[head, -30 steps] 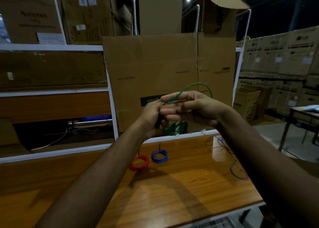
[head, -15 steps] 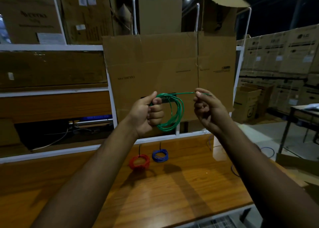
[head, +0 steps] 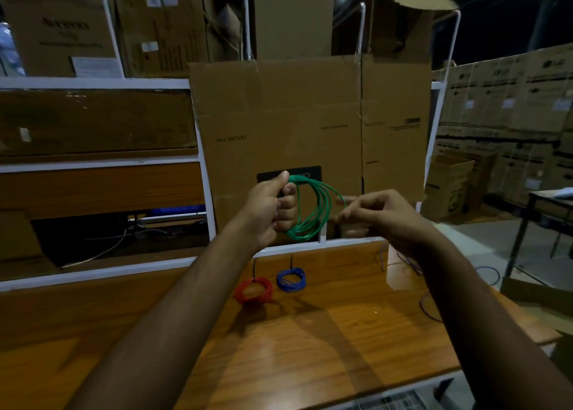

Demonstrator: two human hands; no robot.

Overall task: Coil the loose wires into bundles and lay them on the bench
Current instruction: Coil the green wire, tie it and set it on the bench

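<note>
Bench [head: 310,347] is backed by a cardboard sheet [head: 279,115] at its far edge. Green coil [head: 313,211] is held above that edge, gripped in the left hand [head: 269,211]; its free end is pinched by the right hand [head: 381,214]. Red coil [head: 253,290] and blue coil [head: 291,280] are laid side by side near the far edge. Loose purple wire [head: 429,307] is draped at the right edge.

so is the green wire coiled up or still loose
Coiled: the thin green wire hangs in stacked loops from the left hand, above the wooden bench.

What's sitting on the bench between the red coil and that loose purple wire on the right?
In the head view, the blue coil lies beside the red coil; then bare bench up to the purple wire.
</note>
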